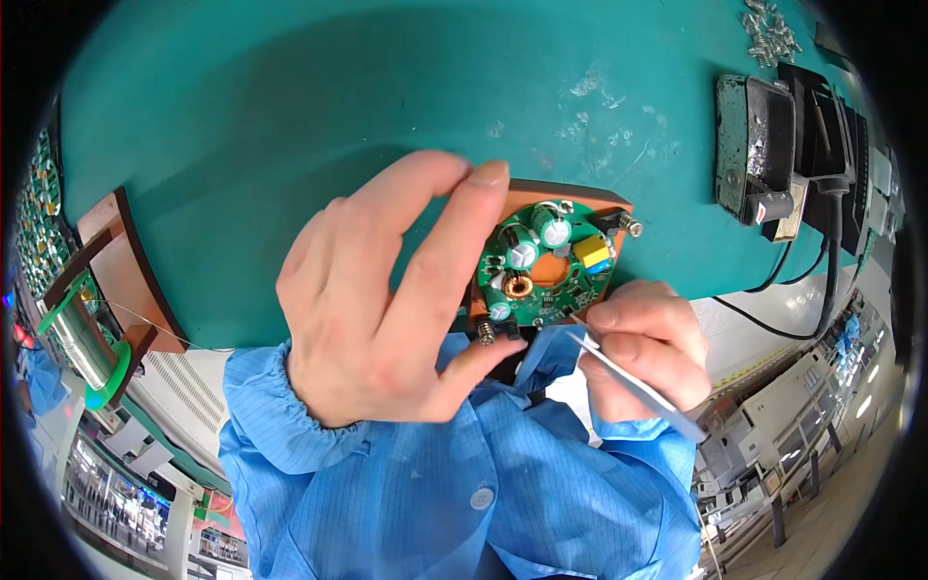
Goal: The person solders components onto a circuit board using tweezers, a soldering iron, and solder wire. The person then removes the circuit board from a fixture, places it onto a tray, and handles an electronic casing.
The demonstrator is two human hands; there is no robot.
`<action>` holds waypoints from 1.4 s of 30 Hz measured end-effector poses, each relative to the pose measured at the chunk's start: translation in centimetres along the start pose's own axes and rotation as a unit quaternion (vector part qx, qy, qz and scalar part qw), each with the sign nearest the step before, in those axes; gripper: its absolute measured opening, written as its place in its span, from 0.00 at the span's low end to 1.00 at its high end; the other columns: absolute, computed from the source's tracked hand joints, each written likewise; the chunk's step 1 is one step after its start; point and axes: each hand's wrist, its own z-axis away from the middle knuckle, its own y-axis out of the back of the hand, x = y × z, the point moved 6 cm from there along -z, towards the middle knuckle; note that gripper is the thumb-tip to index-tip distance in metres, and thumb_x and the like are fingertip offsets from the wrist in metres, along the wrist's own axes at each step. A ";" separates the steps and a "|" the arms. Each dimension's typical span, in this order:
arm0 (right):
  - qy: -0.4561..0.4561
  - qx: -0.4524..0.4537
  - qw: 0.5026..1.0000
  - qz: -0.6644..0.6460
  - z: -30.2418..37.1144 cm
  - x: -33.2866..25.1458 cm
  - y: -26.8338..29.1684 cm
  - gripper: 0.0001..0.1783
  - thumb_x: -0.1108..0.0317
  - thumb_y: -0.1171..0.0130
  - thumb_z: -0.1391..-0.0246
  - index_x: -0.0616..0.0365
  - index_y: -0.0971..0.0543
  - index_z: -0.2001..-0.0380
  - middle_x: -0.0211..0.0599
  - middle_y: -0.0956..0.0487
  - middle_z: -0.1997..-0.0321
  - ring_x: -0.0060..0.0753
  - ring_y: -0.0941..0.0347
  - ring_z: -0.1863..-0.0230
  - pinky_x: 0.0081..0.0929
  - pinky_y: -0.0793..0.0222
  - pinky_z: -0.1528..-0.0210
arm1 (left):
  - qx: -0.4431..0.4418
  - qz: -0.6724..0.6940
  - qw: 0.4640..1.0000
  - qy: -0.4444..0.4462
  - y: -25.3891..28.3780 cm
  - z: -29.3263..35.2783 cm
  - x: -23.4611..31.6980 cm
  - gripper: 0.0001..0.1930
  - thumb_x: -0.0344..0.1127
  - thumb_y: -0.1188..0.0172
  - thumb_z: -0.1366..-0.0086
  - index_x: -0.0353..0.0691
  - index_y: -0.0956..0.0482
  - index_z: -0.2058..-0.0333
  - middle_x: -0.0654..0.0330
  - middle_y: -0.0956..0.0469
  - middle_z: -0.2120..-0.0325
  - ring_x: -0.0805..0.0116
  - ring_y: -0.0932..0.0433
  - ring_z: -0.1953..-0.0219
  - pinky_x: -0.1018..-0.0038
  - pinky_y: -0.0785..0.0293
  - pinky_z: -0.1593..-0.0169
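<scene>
A round green circuit board (pixel 530 307) sits on a brown fixture (pixel 570 191) with spring posts at its corners. Capacitors, a copper-wound coil and a yellow block stand on the board around its central opening. My left hand (pixel 372 300) spans the fixture's left side, one fingertip at its far edge and the thumb at its near edge by a spring post. In my right hand (pixel 652 348), closed at the board's near right edge, are silver tweezers (pixel 643 389). Their tips point toward the board's near edge; whether they touch it I cannot tell.
At the left, a solder wire reel (pixel 82 343) with green flanges stands by a brown stand (pixel 126 261). Several circuit boards (pixel 43 217) lie beyond. A soldering iron stand (pixel 754 145) with a black cable is at the right, below a pile of metal springs (pixel 770 34). The mat (pixel 290 87) is green.
</scene>
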 end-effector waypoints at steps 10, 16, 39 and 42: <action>0.107 -0.032 0.989 0.101 -0.4 -0.1 -1.3 0.15 0.76 0.27 0.67 0.53 0.21 0.73 0.33 0.17 0.70 0.25 0.26 0.77 0.31 0.34 0.60 | 0.008 -0.074 0.997 -0.007 -1.1 -0.7 -0.2 0.38 0.36 0.33 0.62 0.31 0.27 0.48 0.48 0.25 0.54 0.53 0.22 0.62 0.65 0.26 0.62; 0.106 0.015 0.989 0.105 -0.3 0.1 -1.9 0.13 0.75 0.27 0.68 0.53 0.20 0.75 0.31 0.18 0.72 0.23 0.29 0.79 0.32 0.36 0.59 | 0.009 -0.088 0.996 -0.006 -0.8 -0.5 -0.4 0.37 0.37 0.33 0.62 0.30 0.26 0.48 0.47 0.24 0.54 0.53 0.22 0.63 0.66 0.27 0.63; 0.125 0.048 0.985 0.112 -0.7 0.1 -2.3 0.14 0.76 0.28 0.76 0.55 0.20 0.79 0.31 0.20 0.76 0.23 0.36 0.83 0.28 0.41 0.70 | 0.007 -0.092 0.996 -0.015 -0.9 -0.3 -0.4 0.37 0.36 0.37 0.63 0.29 0.27 0.48 0.44 0.24 0.54 0.51 0.21 0.61 0.66 0.27 0.63; 0.136 0.059 0.983 0.109 -0.7 0.2 -2.5 0.14 0.76 0.28 0.77 0.56 0.20 0.80 0.31 0.20 0.76 0.23 0.37 0.84 0.27 0.42 0.71 | -0.001 -0.094 0.996 -0.010 -0.8 -0.4 -0.3 0.38 0.36 0.38 0.63 0.29 0.27 0.48 0.44 0.24 0.54 0.51 0.21 0.62 0.66 0.27 0.63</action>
